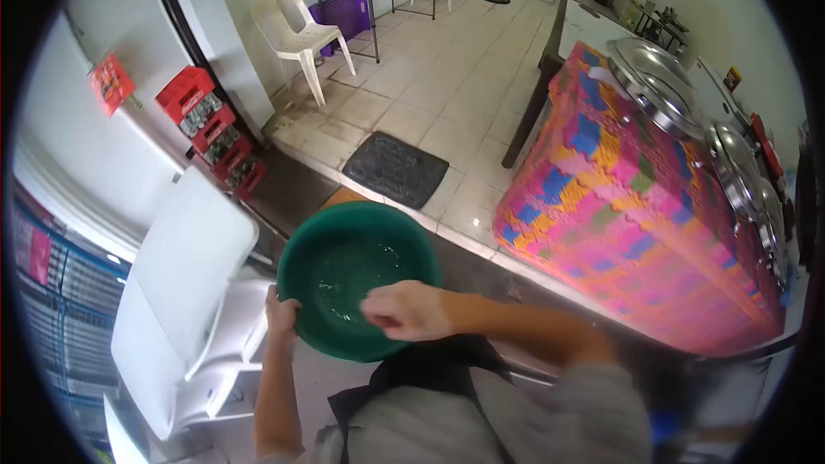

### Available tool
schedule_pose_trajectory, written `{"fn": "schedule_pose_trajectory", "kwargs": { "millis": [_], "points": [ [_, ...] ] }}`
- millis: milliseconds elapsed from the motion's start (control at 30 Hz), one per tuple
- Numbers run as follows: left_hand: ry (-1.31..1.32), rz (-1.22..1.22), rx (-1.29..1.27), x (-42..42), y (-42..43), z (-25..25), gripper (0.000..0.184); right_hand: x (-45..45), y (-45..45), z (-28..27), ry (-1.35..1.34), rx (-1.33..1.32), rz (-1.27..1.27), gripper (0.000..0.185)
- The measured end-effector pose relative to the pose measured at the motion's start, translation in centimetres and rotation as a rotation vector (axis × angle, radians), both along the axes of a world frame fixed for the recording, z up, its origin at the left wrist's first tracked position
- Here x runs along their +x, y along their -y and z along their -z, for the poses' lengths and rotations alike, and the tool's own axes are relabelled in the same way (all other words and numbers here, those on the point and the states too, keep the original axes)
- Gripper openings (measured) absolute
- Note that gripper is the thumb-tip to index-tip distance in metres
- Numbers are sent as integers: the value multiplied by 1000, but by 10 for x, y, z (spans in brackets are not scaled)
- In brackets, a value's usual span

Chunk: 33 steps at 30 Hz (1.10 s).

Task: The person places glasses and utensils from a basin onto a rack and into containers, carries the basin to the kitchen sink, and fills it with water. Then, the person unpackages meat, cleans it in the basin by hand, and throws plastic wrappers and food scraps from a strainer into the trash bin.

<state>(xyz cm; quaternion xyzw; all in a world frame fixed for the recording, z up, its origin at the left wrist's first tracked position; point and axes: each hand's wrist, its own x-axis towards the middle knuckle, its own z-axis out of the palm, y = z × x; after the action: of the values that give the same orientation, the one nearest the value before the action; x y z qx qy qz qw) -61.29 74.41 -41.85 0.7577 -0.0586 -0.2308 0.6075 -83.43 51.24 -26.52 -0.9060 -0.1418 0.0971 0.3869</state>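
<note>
A round green basin (320, 249) is in front of my body, its inside wet with glints of light on the bottom. My left hand (282, 316) grips the basin's left rim, fingers wrapped over the edge. Above the near right part of the basin is my right hand (407, 311), its fingers curled closed. Whether anything is inside those fingers is hidden. Beneath my arms a black apron (430, 369) covers part of my front.
On the left stand a white folding table (185, 283), white plastic chairs (245, 314) and stacked red bottle crates (206, 125). A black mat (395, 168) lies on the raised tiled step. At right, a table with a colourful cloth (593, 206) bears metal chafing dishes (657, 86).
</note>
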Motion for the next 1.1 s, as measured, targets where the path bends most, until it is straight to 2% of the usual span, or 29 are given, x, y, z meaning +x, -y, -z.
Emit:
{"fn": "schedule_pose_trajectory", "kwargs": {
  "millis": [67,133,167,233,267,300,333,367,400,433,467,533,600,633,700,733,800,833,867,900,967,1033,1067,1100],
  "points": [
    [19,14,-11,58,69,9,38,19,67,4,-208,283,191,31],
    [44,32,27,109,131,-3,38,42,125,6,346,346,299,35],
    [60,45,55,135,164,-11,37,55,156,11,346,346,305,35],
    [61,69,55,190,214,-22,38,78,223,24,187,880,739,37],
    [84,66,139,215,233,-33,38,89,258,42,203,879,750,37],
    [103,60,220,238,260,-47,39,101,298,68,181,732,1006,37],
    [36,43,137,250,289,-81,37,111,323,79,143,576,1256,38],
    [31,55,134,273,315,-93,37,123,342,70,-2,435,1290,41],
    [28,42,92,300,337,-101,37,136,359,61,-149,290,1316,44],
    [19,27,54,318,359,-107,36,147,376,73,-241,266,1244,50],
    [56,34,167,330,387,-132,36,161,392,91,-378,238,1166,53],
    [31,35,103,356,435,-149,35,194,419,90,-489,293,900,55],
    [33,44,51,394,488,-148,34,241,460,102,-561,176,703,55],
    [27,59,53,406,516,-151,34,262,485,107,-567,182,717,55],
    [54,62,97,432,581,-174,35,305,549,110,-372,149,612,54],
    [24,58,119,438,617,-194,36,324,581,110,-370,119,628,51],
    [116,116,171,473,676,-197,37,355,637,102,-376,46,704,50],
    [197,142,223,490,708,-205,38,369,670,87,-394,-33,751,48],
    [208,173,204,505,745,-219,38,379,699,41,-486,-60,729,48],
    [145,188,215,515,779,-231,39,385,727,27,-486,-61,764,48],
    [79,227,232,535,845,-249,41,390,763,19,-597,-29,826,51],
    [-4,351,28,560,910,-255,43,386,791,24,-585,-22,838,57],
    [35,384,207,549,954,-304,43,386,803,24,-594,-25,897,59],
    [40,401,208,559,988,-304,43,389,822,26,-600,-30,957,61]
  ]
}}
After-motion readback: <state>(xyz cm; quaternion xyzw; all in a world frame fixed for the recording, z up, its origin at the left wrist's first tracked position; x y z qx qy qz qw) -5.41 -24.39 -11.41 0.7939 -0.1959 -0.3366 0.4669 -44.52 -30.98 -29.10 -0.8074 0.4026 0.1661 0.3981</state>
